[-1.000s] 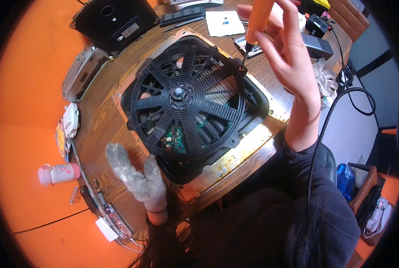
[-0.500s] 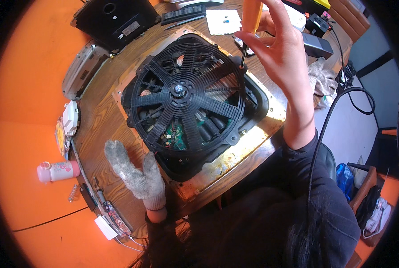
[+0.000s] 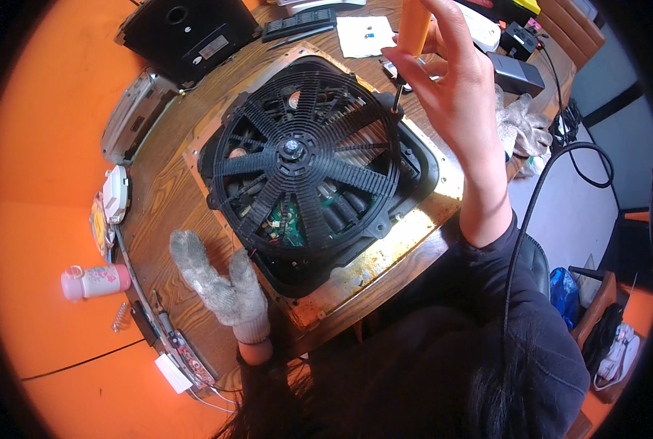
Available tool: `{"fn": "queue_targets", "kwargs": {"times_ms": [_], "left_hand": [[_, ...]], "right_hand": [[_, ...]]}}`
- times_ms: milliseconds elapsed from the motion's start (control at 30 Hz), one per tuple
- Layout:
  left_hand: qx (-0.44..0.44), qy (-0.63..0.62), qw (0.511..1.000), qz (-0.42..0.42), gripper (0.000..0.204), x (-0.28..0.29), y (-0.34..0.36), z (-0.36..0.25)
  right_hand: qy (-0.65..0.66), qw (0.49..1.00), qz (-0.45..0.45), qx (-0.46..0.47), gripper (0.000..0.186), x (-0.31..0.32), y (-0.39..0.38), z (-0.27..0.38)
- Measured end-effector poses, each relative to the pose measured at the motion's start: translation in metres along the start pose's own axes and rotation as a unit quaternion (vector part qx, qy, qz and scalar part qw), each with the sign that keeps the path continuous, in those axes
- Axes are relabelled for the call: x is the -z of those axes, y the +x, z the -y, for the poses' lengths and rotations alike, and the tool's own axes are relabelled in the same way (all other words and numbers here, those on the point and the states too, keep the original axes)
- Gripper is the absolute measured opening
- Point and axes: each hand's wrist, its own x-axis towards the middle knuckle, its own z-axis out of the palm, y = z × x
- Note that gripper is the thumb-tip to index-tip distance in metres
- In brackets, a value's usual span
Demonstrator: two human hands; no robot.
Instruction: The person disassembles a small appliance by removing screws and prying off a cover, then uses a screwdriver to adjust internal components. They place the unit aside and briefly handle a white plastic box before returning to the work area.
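A black cooling fan point(image 3: 292, 151) with a round ribbed grille lies over an opened appliance base point(image 3: 297, 290), with a green circuit board point(image 3: 286, 228) and other parts showing between its blades. My bare right hand point(image 3: 454, 88) grips a screwdriver point(image 3: 413, 29) by its orange-yellow handle. The shaft points down, and its tip meets the mounting tab at the fan's upper right; any screw under it is too small to make out. In a grey-white knit glove, my left hand point(image 3: 220, 282) rests beside the base's lower left edge, thumb apart from the straight fingers, holding nothing.
On the wooden table point(image 3: 165, 190), a white paper with small parts point(image 3: 365, 36) and a dark bit case point(image 3: 299, 24) lie at the back. An empty glove point(image 3: 524, 128) lies at right, near a black cable point(image 3: 531, 212). A pink bottle point(image 3: 96, 282) is far left.
My right hand has turned slightly around the handle, with the screwdriver tip still on the same tab. The fan and base have shifted very slightly left. My left hand has barely moved.
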Motion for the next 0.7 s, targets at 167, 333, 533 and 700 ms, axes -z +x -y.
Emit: {"fn": "queue_targets", "kwargs": {"times_ms": [167,333,533,700], "left_hand": [[0.031,0.008,0.999,0.005,0.061,0.003,-0.001,-0.003],[0.031,-0.033,0.999,0.004,0.063,0.002,0.000,-0.004],[0.037,-0.028,0.999,0.007,0.065,0.002,0.000,-0.004],[0.046,0.007,0.999,0.014,0.064,0.002,0.000,-0.007]], "right_hand": [[0.205,0.977,0.048,-0.016,0.073,0.008,0.002,-0.006],[0.005,0.996,-0.045,-0.078,0.067,0.010,-0.002,0.006],[0.058,0.997,-0.029,-0.049,0.070,0.010,-0.001,0.003],[0.028,0.999,0.003,0.014,0.071,-0.001,0.009,0.004]]}}
